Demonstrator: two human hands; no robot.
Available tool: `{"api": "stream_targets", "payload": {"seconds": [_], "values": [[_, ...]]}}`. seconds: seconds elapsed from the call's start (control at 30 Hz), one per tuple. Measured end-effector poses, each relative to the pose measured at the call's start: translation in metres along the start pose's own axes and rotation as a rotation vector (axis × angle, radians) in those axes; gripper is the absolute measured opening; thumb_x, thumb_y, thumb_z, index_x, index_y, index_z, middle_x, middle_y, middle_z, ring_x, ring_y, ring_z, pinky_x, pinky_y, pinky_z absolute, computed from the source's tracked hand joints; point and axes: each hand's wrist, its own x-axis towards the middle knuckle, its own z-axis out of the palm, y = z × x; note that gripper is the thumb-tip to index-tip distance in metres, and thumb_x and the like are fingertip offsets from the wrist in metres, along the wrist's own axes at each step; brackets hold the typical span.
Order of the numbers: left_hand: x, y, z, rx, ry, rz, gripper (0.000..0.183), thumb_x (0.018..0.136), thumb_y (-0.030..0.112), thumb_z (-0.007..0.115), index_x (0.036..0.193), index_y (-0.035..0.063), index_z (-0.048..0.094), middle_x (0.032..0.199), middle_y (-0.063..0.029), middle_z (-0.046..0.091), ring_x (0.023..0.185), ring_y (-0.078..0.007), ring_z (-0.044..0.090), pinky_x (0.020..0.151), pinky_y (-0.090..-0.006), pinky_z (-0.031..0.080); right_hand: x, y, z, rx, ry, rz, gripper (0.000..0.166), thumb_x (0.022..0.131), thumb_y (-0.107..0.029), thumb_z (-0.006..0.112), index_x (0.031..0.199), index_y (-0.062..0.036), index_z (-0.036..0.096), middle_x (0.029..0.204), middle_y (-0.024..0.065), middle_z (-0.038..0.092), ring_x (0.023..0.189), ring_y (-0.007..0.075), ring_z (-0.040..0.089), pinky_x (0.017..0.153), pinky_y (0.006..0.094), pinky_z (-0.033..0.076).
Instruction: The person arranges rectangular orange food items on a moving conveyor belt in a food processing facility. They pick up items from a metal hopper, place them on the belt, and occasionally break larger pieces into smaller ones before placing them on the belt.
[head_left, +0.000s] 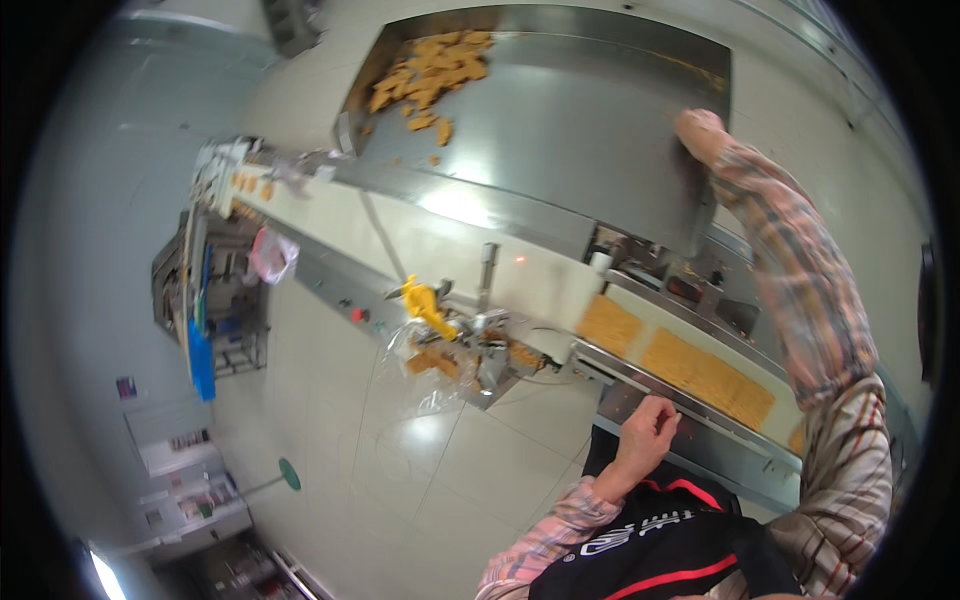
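Note:
My left hand (649, 435) hangs over the near metal rail of the conveyor, its thumb and fingers drawn together; whether a small thing is between them cannot be told. Flat golden slabs of food (697, 375) lie on the pale conveyor belt (551, 289) just beyond it. My right hand (701, 133) reaches over the right end of a large stainless steel tray (577, 112), fingers curled, its grip hidden by blur and angle. Broken golden pieces (442, 71) are heaped in the tray's far left corner.
A yellow-handled device (427, 306) stands beside the belt, with a clear plastic bag (435, 371) of golden pieces below. A red button (360, 315) sits on the conveyor's side. A pink bag (274, 255) hangs farther left. Machine parts (686, 281) lie between tray and belt.

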Motion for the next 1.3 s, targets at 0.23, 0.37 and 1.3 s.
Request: {"api": "stream_targets", "payload": {"seconds": [0.23, 0.37, 1.3], "values": [[-0.015, -0.021, -0.038, -0.253, 0.224, -0.126, 0.010, 0.091, 0.008, 0.065, 0.092, 0.0054, 0.056, 0.078, 0.0038, 0.053, 0.069, -0.0051, 0.050, 0.062, -0.0217, 0.042, -0.119, -0.086, -0.146, 1.624, -0.358, -0.108, 0.012, 0.072, -0.004, 0.062, 0.083, -0.0057, 0.058, 0.078, 0.0018, 0.058, 0.073, 0.0093, 0.054, 0.063, 0.0238, 0.044], [-0.033, -0.060, -0.085, -0.357, 0.554, -0.315, 0.009, 0.089, 0.005, 0.066, 0.092, 0.0064, 0.058, 0.076, 0.0058, 0.051, 0.067, -0.0039, 0.045, 0.061, -0.0206, 0.040, -0.189, -0.179, -0.233, 1.952, -0.515, -0.370, 0.015, 0.073, -0.005, 0.063, 0.087, -0.0048, 0.058, 0.086, 0.0014, 0.058, 0.076, 0.0088, 0.055, 0.066, 0.0223, 0.046], [0.278, 0.176, -0.023, 0.096, 0.231, 0.608, 0.013, 0.079, -0.001, 0.060, 0.092, 0.0021, 0.058, 0.086, -0.0116, 0.058, 0.074, -0.0226, 0.057, 0.069, -0.0344, 0.048, -0.065, -0.004, -0.073, 1.150, -0.085, 0.764, 0.090, 0.084, -0.011, 0.057, 0.155, -0.0005, 0.001, 0.134, 0.0286, 0.053, 0.117, 0.0402, 0.058, 0.101, 0.0431, 0.044]]}}
